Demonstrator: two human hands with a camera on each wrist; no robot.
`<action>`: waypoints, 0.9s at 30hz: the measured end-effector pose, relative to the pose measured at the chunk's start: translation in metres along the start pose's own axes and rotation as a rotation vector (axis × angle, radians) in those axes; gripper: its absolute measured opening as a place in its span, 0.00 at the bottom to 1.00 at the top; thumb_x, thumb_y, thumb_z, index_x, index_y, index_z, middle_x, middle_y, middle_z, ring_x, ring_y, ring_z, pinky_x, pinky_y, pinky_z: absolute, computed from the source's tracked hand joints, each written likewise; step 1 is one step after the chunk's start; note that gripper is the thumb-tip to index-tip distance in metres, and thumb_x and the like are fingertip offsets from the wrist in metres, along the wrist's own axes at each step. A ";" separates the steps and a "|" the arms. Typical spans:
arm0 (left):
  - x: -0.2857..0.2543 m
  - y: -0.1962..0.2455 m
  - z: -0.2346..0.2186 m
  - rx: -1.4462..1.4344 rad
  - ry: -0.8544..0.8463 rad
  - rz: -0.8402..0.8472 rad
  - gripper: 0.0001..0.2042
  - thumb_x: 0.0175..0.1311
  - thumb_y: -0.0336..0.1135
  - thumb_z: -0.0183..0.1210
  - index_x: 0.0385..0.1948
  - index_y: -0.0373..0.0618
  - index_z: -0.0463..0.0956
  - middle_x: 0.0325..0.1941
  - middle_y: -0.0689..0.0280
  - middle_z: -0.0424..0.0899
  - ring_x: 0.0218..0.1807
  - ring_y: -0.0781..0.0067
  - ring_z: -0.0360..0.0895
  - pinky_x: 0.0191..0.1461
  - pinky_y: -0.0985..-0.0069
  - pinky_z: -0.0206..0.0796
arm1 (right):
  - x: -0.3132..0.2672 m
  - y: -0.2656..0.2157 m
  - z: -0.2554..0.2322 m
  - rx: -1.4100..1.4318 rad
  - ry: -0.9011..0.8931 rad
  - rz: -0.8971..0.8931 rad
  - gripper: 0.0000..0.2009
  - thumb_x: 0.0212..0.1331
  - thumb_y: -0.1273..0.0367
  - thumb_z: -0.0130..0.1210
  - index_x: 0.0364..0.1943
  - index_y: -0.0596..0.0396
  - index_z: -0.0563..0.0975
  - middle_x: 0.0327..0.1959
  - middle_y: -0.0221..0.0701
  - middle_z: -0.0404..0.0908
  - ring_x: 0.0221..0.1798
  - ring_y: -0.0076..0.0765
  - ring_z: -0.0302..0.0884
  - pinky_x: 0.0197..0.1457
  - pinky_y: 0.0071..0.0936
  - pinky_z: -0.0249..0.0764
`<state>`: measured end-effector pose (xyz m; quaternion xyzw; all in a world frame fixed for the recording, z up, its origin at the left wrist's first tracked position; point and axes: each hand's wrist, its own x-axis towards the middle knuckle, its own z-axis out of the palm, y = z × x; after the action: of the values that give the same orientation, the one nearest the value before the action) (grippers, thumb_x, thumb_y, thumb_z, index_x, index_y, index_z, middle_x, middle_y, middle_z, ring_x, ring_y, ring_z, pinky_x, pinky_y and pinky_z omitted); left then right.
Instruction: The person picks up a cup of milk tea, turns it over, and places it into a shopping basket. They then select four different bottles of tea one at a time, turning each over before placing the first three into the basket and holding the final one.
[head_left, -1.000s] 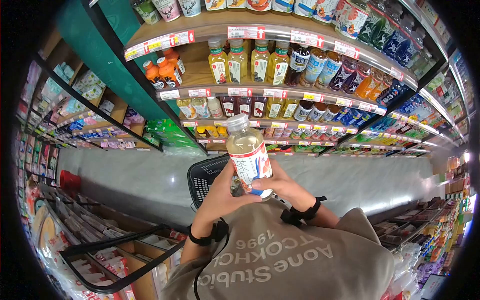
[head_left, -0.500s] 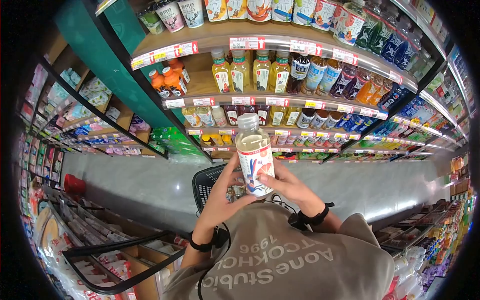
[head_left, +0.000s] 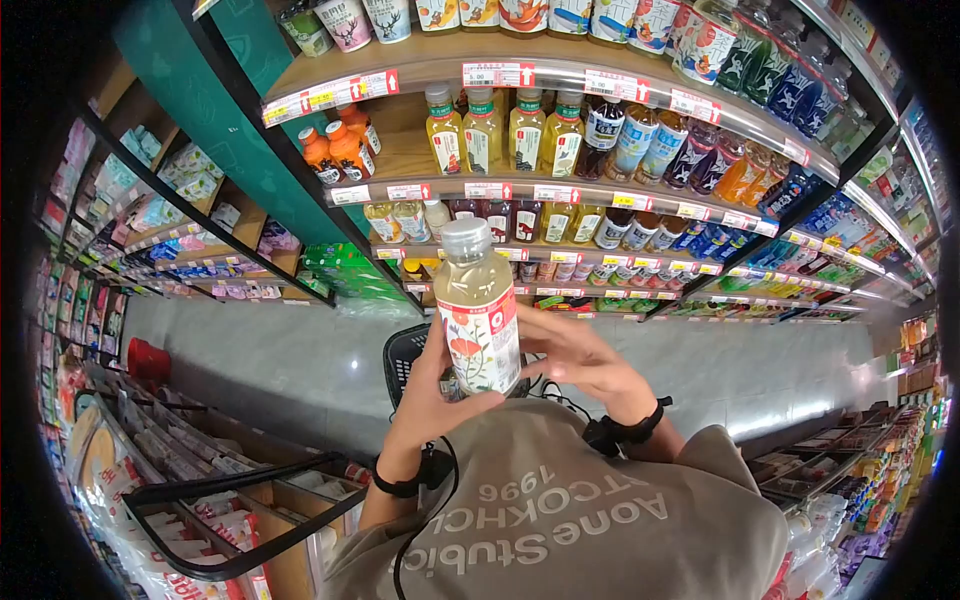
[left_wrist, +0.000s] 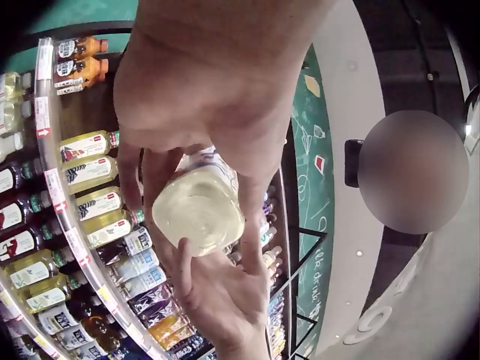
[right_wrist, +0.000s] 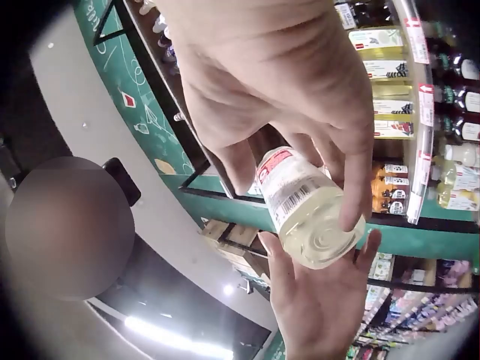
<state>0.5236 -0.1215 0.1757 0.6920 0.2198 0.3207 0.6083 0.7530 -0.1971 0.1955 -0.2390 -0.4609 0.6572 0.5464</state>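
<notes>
A clear plastic drink bottle (head_left: 478, 300) of pale yellow liquid, with a grey-white cap and a flowered label, is held upright before the chest. My left hand (head_left: 425, 400) grips it from the left side, thumb across the lower front. On the other side, my right hand (head_left: 590, 365) has its fingers reaching behind the bottle, with the thumb off the label. The right wrist view shows a barcode on the bottle (right_wrist: 289, 196), and a right-hand finger (right_wrist: 357, 184) lying against its base. From the left wrist, the bottle's base (left_wrist: 199, 214) faces the camera.
Ahead stand curved drink shelves (head_left: 440, 55) with rows of bottles and price tags. A black shopping basket (head_left: 397, 350) is below the hands, partly hidden. At lower left a black bar loop (head_left: 215, 572) crosses packaged goods. A red bucket (head_left: 148, 360) stands on the grey floor.
The bottle has been turned about its upright axis, from the lettered label face to the flowers and red band. It has shifted slightly left, and the right thumb has come off the label.
</notes>
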 end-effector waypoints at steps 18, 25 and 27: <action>0.002 0.010 -0.002 -0.611 -0.016 -0.098 0.55 0.46 0.37 0.78 0.77 0.44 0.48 0.71 0.45 0.68 0.69 0.51 0.73 0.71 0.54 0.66 | -0.014 0.003 -0.010 0.162 -0.221 -0.016 0.32 0.54 0.68 0.68 0.63 0.69 0.74 0.74 0.59 0.59 0.80 0.59 0.52 0.78 0.56 0.53; 0.001 -0.002 -0.019 -0.851 -0.036 -0.095 0.53 0.48 0.42 0.72 0.76 0.44 0.48 0.64 0.40 0.74 0.63 0.41 0.76 0.66 0.50 0.70 | -0.005 0.004 -0.016 0.071 -0.362 -0.073 0.27 0.57 0.73 0.64 0.61 0.71 0.75 0.71 0.60 0.65 0.78 0.58 0.57 0.78 0.49 0.53; -0.001 -0.011 -0.026 -0.786 -0.021 -0.082 0.51 0.48 0.42 0.72 0.75 0.43 0.51 0.63 0.42 0.74 0.63 0.45 0.77 0.65 0.52 0.71 | -0.003 0.005 -0.018 0.056 -0.367 -0.089 0.26 0.57 0.73 0.63 0.61 0.71 0.76 0.71 0.60 0.66 0.78 0.57 0.58 0.78 0.49 0.54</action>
<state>0.5048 -0.1022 0.1665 0.4000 0.1015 0.3489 0.8414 0.7666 -0.1939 0.1823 -0.0792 -0.5445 0.6776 0.4880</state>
